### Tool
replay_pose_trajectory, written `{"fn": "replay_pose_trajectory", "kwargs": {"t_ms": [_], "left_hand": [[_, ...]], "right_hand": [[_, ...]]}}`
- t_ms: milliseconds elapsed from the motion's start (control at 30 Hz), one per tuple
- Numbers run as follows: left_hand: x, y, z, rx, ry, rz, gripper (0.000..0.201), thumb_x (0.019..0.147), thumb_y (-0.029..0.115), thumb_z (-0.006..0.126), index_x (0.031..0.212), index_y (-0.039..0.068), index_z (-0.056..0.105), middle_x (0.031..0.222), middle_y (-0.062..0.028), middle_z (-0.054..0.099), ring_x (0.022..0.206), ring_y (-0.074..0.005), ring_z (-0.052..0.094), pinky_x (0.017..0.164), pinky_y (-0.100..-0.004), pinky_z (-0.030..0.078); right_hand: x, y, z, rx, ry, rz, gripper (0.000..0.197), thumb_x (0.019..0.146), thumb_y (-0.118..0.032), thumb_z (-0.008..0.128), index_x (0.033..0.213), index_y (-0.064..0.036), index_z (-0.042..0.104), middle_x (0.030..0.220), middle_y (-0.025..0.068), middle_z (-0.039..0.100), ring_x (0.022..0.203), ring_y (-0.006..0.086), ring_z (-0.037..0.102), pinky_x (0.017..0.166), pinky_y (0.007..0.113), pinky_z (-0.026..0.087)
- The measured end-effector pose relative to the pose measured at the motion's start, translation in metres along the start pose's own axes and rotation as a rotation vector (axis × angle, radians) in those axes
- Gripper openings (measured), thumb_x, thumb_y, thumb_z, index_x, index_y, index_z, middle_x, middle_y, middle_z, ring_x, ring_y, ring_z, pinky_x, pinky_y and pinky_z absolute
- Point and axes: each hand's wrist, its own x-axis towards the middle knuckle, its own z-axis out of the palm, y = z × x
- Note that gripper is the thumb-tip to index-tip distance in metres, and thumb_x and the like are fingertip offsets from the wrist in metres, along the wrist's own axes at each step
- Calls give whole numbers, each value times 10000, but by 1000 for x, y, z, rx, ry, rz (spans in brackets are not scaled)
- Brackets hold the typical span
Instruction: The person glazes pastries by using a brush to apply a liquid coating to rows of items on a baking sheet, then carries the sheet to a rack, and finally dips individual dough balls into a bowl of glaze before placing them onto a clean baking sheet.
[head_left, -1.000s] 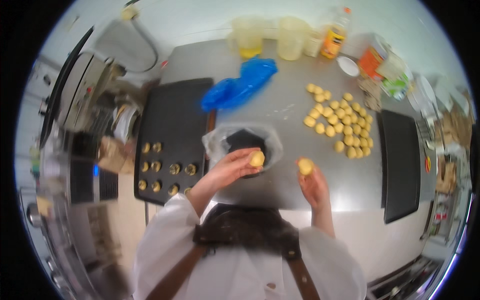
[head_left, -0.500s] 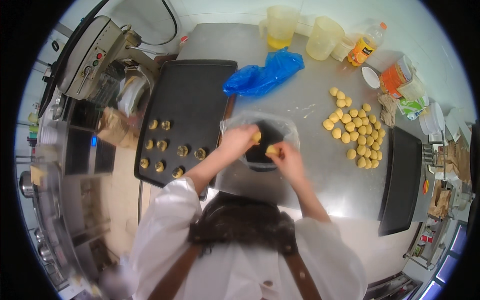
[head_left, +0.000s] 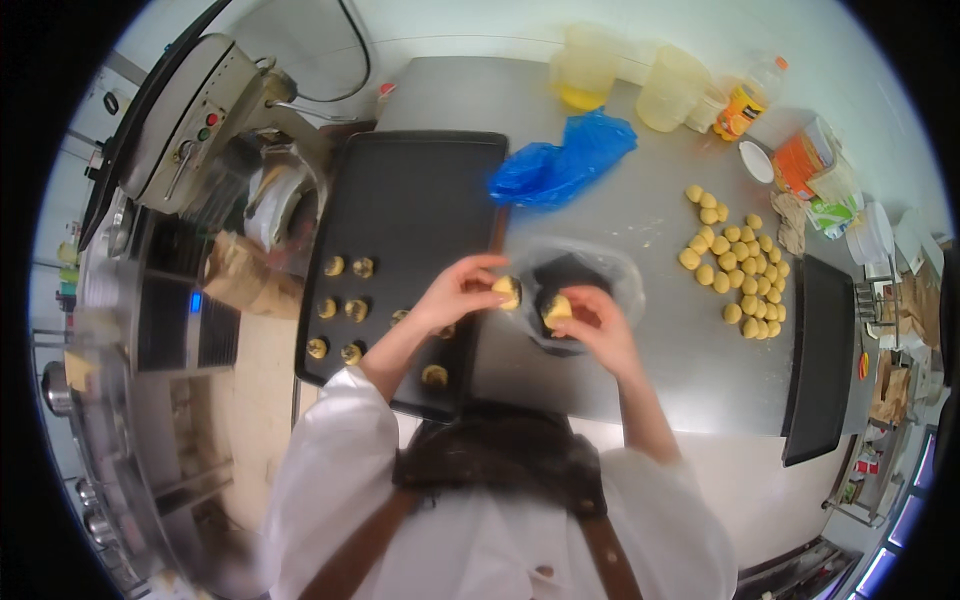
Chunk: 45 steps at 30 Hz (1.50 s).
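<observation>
My left hand (head_left: 455, 296) pinches a yellow dough ball (head_left: 507, 291) with a dark patch on it, just left of a container lined with a clear plastic bag (head_left: 628, 282). Between the fingers of my right hand (head_left: 606, 330) is a second dough ball (head_left: 556, 312), also dark on one side, held over the container's near edge. Dark contents (head_left: 570, 270) show inside the bag; I cannot tell what they are. On the left, a black baking tray (head_left: 415, 190) carries several dough balls with dark tops (head_left: 356, 310). My left forearm reaches over the tray's near right part, partly hiding some.
Plain yellow dough balls (head_left: 748, 265) lie grouped on the steel table (head_left: 660, 375) at right. Behind are a blue plastic bag (head_left: 565, 165), plastic jugs (head_left: 672, 90) and an orange drink bottle (head_left: 742, 110). Another black tray (head_left: 822, 360) lies at the right edge; a mixer (head_left: 190, 120) stands left.
Both hands have lifted back from the dark contents, and the dough balls now show dark patches. My left hand's fingers have spread somewhat around its ball. The whole view has shifted slightly.
</observation>
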Motion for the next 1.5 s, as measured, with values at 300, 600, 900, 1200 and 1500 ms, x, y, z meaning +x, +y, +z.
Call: {"fn": "replay_pose_trajectory", "kwargs": {"t_ms": [300,600,900,1200,1500], "left_hand": [[-53,-32,-132,398,80,292,582,814,-14,760,1350,63,546,1187,-71,501,1042,-183,615,912,-297,546],[-12,-67,-155,1305,312,159,574,684,269,858,1158,119,571,1097,-94,561,1040,-330,590,870,-437,494],[-12,-62,-179,1081,6,299,456,750,139,795,1170,106,620,1163,-100,593,1079,-332,594,901,-409,507],[-26,-54,-163,1212,215,331,515,732,202,813,1203,131,616,1175,-61,592,1065,-337,584,907,-425,499],[-16,-68,-172,1236,92,320,468,717,132,798,1162,137,655,1127,-63,613,1069,-314,565,935,-402,485]], "right_hand": [[88,61,150,-423,76,-233,449,861,-9,726,1266,-15,533,1134,112,633,1067,214,662,863,321,550],[141,103,178,-1286,324,-163,497,747,-243,834,1127,-22,601,1163,161,590,1026,361,606,826,424,532],[132,96,159,-1371,32,-394,447,767,-239,795,1146,-60,639,1174,143,572,1115,339,544,896,449,506],[135,98,161,-1252,213,-331,420,817,-201,767,1175,-52,606,1261,146,514,1109,358,566,902,430,507],[133,96,151,-1292,22,-284,464,778,-159,754,1204,-54,602,1176,145,577,1096,351,576,915,431,503]]}}
